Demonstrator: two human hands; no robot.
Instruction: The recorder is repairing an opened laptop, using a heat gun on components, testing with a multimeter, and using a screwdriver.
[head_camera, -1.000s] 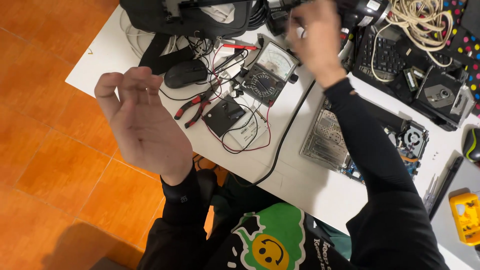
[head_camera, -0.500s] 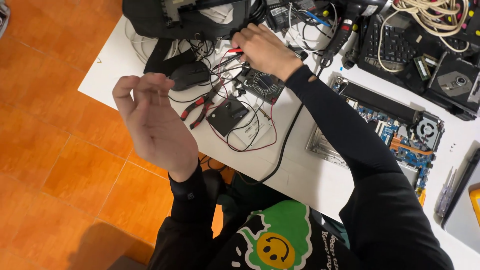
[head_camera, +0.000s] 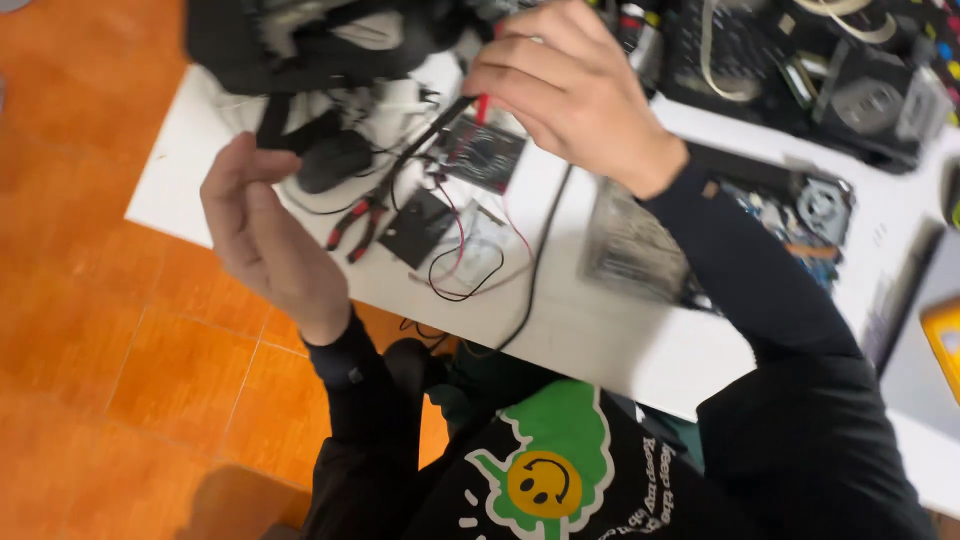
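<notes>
The left hand (head_camera: 262, 235) is raised near the table's near edge, palm turned inward, its fingers (head_camera: 235, 165) curled loosely together at the top and holding nothing that can be seen. Its wrist drops straight into a black sleeve, the forearm running down toward the body. The right hand (head_camera: 575, 90) reaches forward and across, back of the hand up, fingers (head_camera: 510, 80) bent and pinched at their tips. The right arm, also in a black sleeve, stretches diagonally from the shoulder, elbow nearly straight.
</notes>
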